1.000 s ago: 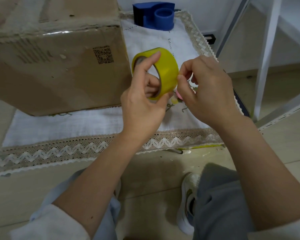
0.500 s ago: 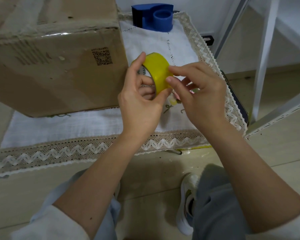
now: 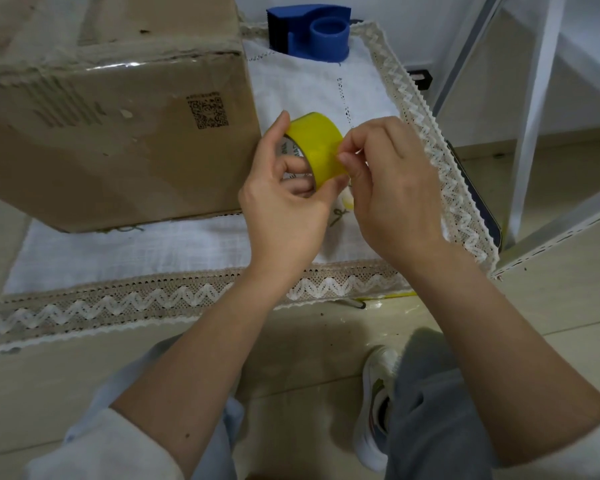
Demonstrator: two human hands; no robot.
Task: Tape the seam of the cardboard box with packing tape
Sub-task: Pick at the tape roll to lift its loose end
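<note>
A yellow roll of packing tape [image 3: 317, 145] is held up just right of a large brown cardboard box [image 3: 111, 133]. My left hand [image 3: 284, 209] grips the roll, with fingers through its core and thumb on the rim. My right hand [image 3: 392, 188] presses its thumb and fingertips against the roll's outer face, pinching at the tape surface. The box stands on a white lace-edged cloth [image 3: 153, 247]; old clear tape shines along its top edge. No free tape end is visible.
A blue tape dispenser [image 3: 312, 36] sits at the cloth's far end. White metal frame legs [image 3: 534, 116] stand to the right. A dark flat object [image 3: 478, 192] lies along the cloth's right edge. My knees and a white shoe [image 3: 378, 403] are below on the tiled floor.
The roll has been turned in my left hand and dipped slightly lower. My right fingertips shifted over its outer face and now pinch at its right side.
</note>
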